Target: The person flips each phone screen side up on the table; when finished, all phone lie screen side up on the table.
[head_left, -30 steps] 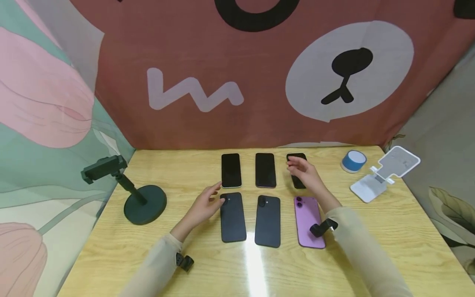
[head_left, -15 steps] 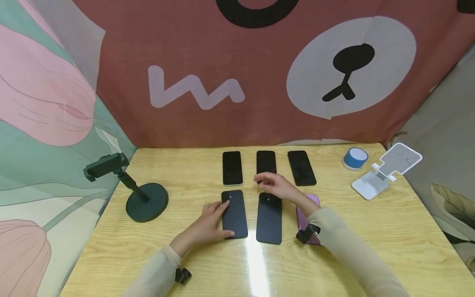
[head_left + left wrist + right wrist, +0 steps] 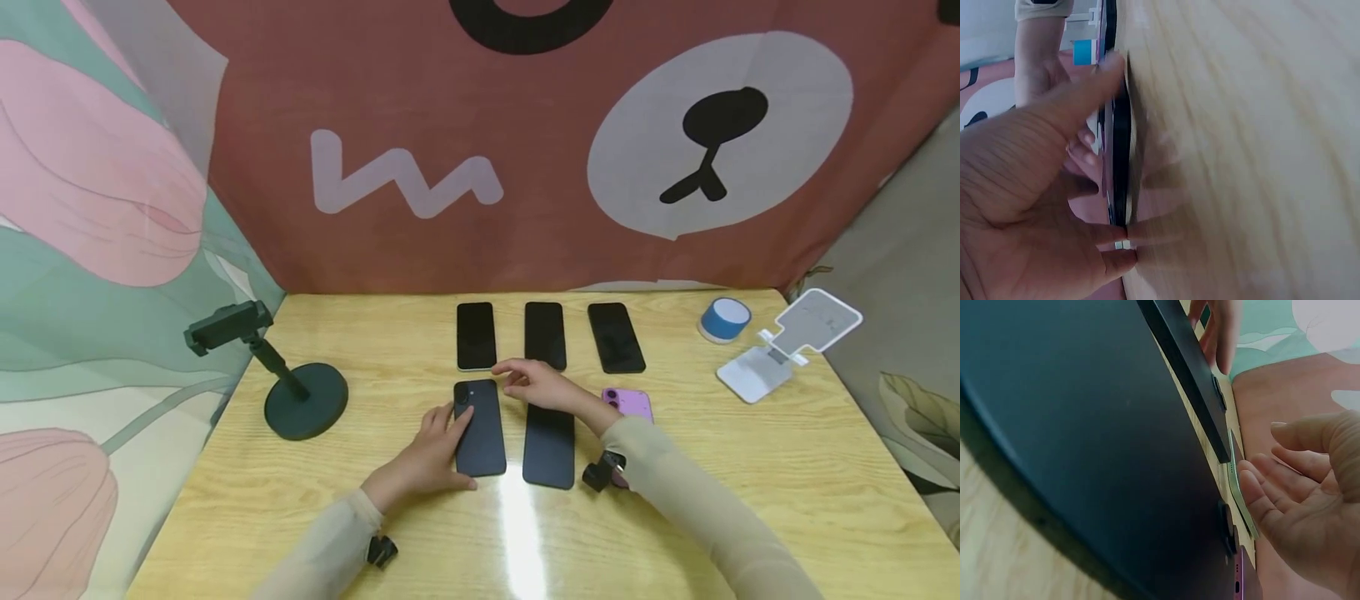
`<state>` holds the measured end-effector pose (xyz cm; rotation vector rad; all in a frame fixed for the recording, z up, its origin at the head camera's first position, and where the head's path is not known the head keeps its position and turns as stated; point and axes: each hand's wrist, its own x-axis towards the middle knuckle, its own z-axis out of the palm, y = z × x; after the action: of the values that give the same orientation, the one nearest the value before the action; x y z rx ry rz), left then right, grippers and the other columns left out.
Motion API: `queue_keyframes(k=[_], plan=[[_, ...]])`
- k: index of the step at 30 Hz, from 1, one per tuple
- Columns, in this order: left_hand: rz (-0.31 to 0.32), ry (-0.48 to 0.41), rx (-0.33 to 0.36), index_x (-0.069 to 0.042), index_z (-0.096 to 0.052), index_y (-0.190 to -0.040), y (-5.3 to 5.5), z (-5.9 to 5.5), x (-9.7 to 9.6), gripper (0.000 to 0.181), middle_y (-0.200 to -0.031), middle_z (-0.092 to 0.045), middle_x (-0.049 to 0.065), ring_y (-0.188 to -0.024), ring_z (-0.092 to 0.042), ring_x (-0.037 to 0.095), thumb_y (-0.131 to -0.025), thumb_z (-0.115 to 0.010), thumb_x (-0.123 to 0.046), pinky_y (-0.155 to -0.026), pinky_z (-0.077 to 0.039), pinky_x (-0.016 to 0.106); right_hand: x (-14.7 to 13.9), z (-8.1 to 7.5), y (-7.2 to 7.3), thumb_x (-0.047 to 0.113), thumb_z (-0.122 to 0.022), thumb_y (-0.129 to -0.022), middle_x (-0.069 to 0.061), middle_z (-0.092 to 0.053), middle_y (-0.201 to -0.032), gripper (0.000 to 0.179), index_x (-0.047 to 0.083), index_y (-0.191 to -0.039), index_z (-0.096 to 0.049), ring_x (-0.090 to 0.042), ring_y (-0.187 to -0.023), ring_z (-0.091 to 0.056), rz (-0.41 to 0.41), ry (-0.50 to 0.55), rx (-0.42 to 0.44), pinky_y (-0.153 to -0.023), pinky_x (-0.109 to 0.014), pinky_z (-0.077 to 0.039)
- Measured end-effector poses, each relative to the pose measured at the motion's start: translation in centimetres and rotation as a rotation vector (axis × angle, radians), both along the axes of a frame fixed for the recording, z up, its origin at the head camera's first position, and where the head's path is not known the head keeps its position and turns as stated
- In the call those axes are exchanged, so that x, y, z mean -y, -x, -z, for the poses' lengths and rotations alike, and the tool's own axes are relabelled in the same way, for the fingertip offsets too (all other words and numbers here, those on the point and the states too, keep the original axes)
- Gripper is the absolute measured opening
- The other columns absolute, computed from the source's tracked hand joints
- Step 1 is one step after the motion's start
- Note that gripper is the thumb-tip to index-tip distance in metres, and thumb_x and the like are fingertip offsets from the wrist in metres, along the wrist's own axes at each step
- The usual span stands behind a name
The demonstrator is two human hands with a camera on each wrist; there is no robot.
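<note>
My left hand is at the left side of a dark smartphone, which lies back up in the front row. One finger reaches over its back near the camera bump, and the thumb is by its lower left corner. In the left wrist view the thumb and fingers span the phone's edge. My right hand hovers palm down, fingers loosely bent and holding nothing, over the top of the middle dark smartphone. In the right wrist view its fingers are apart from the phones.
Three smartphones with black screens up form the back row: left, middle and right. A pink smartphone lies partly under the right forearm. A dark phone stand, a blue-white cylinder and a white folding stand flank them.
My right hand has moved left from the back right phone, past the middle one, toward the left column. My left hand has come down to the left dark smartphone's side.
</note>
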<state>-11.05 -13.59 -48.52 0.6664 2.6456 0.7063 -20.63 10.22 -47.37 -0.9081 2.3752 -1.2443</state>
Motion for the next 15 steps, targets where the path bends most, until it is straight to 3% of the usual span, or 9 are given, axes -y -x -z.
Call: queue_keyframes(k=[7, 15], plan=[[-0.032, -0.021, 0.011, -0.003, -0.022, -0.15, 0.1, -0.3, -0.5, 0.106, -0.149, -0.018, 0.029, -0.134, -0.018, 0.046, -0.07, -0.084, -0.036, -0.101, -0.035, 0.053, 0.7, 0.2, 0.3, 0.002, -0.061, -0.09, -0.019, -0.058, -0.125, 0.038, -0.004, -0.127, -0.054, -0.031, -0.107, -0.06, 0.006, -0.059, 0.035, -0.088, -0.035, -0.05], [-0.101, -0.015, 0.02, 0.005, -0.018, -0.148, -0.4, 0.0, -0.4, 0.114, -0.15, -0.016, 0.028, -0.137, -0.013, 0.043, -0.068, -0.084, -0.04, -0.106, -0.031, 0.05, 1.3, 0.4, 0.5, 0.002, -0.064, -0.088, -0.016, -0.064, -0.113, 0.04, -0.003, -0.127, -0.056, -0.026, -0.1, -0.061, 0.016, -0.133, 0.023, -0.082, -0.031, -0.051]])
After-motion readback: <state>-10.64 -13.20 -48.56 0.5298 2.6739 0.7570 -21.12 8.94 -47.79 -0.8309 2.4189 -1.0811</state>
